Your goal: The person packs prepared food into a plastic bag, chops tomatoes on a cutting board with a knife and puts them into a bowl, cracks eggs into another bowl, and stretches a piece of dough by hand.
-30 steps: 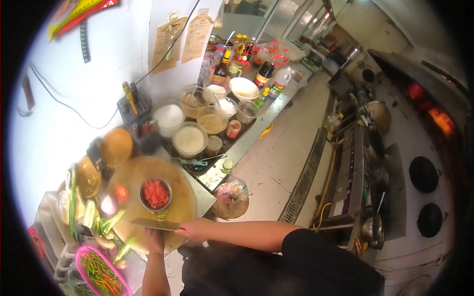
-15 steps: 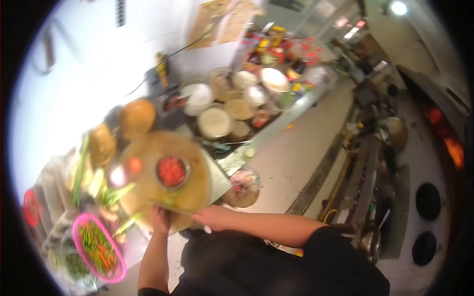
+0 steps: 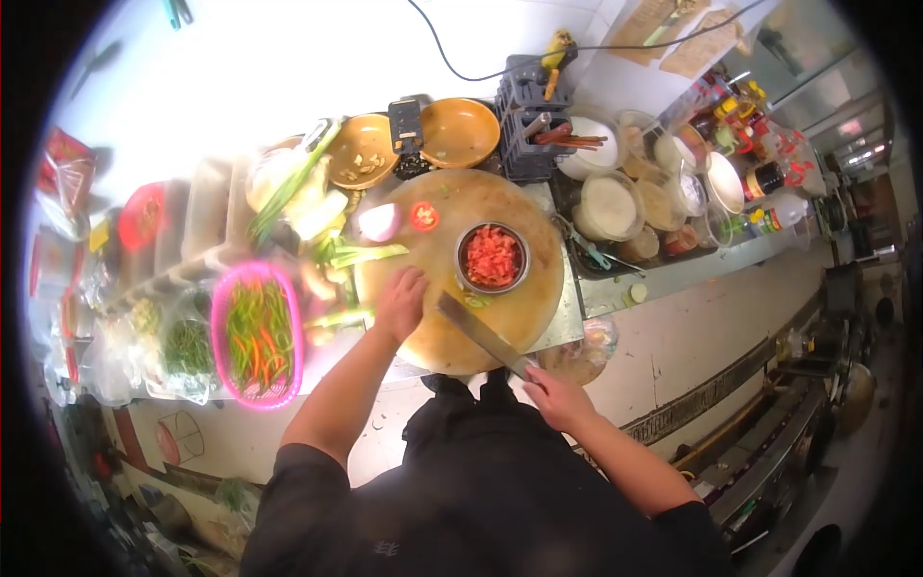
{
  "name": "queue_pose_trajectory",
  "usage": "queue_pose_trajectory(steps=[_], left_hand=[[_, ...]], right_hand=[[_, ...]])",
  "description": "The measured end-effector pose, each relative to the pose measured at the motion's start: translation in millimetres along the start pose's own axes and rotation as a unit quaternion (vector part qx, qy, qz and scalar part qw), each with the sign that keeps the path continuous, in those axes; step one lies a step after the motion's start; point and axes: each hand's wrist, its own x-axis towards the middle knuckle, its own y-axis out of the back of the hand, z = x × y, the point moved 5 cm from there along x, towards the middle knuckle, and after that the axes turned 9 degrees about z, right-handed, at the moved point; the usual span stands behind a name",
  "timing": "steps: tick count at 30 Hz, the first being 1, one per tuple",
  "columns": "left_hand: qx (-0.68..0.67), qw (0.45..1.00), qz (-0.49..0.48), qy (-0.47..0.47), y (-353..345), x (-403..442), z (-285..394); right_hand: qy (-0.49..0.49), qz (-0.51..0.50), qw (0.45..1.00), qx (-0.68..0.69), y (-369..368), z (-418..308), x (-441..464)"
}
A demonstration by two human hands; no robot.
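Note:
My right hand (image 3: pixel 560 396) is wrapped round the handle of a cleaver (image 3: pixel 481 332), whose blade lies low over the round wooden chopping board (image 3: pixel 534 288). My left hand (image 3: pixel 399 303) is over the board's left edge, apart from the blade, with its fingers stretched forward and nothing visible in them. Just beyond those fingers lie cut scallion stalks (image 3: pixel 370 255). A metal bowl of chopped red pieces (image 3: pixel 492 258) stands on the board, with a few green bits (image 3: pixel 476 301) by its near side. A peeled onion (image 3: pixel 381 222) and a cut tomato (image 3: pixel 424 215) sit at the upper left.
On the left stands a pink basket (image 3: pixel 300 337) of green and orange peppers. Two brown bowls (image 3: pixel 460 133) and a dark knife rack (image 3: pixel 527 125) line the wall. Several seasoning tubs (image 3: pixel 611 205) and bottles (image 3: pixel 764 181) fill the right counter.
The view has swung left and sharpened. My left hand has moved from beside the blade to the board's left edge near the scallions. The cleaver stays in my right hand.

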Motion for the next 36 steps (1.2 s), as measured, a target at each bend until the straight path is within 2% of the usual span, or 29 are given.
queue_pose_trajectory(steps=[2,4,7,8,9,12,14,15,17,18,21,25,27,34,36], left_hand=[[-0.014,1.000,0.005,0.018,-16,7,24],[-0.028,0.999,0.012,0.038,-28,9,49],[-0.057,0.998,0.005,0.010,-40,-9,84],[-0.106,0.994,-0.013,0.005,-48,-19,91],[-0.155,0.987,-0.031,0.000,-49,-20,99],[-0.151,0.988,-0.008,0.026,-44,-14,113],[-0.136,0.990,-0.038,-0.010,-44,-6,120],[-0.121,0.989,-0.067,-0.046,-46,-4,124],[-0.147,0.985,-0.061,-0.068,-66,-13,113],[-0.172,0.979,-0.053,-0.091,-67,-13,111],[-0.130,0.981,-0.105,-0.097,-73,-15,98],[-0.132,0.982,-0.110,-0.083,-66,-10,99],[-0.163,0.982,-0.098,0.006,-65,-11,101],[-0.016,0.990,-0.137,-0.014,-46,-4,140],[-0.017,0.991,-0.132,0.013,-57,-6,133]], right_hand=[[-0.001,0.056,0.998,0.040,11,16,-15],[-0.026,0.062,0.997,0.032,24,24,-25],[-0.066,0.069,0.995,0.011,36,39,-38],[-0.078,0.068,0.995,-0.004,39,45,-42],[-0.080,0.067,0.995,-0.003,41,49,-45],[-0.068,0.083,0.993,0.037,44,59,-56],[-0.010,0.125,0.991,-0.051,50,61,-59],[-0.011,0.125,0.991,-0.050,54,62,-59],[0.019,0.109,0.984,-0.138,65,61,-58],[0.017,0.110,0.984,-0.137,69,66,-59],[0.060,0.091,0.974,-0.200,75,76,-64],[0.076,0.023,0.966,-0.245,70,78,-56],[0.078,-0.014,0.966,-0.248,57,82,-46],[0.195,-0.012,0.963,-0.186,4,56,13],[0.231,-0.037,0.943,-0.235,2,46,18]])
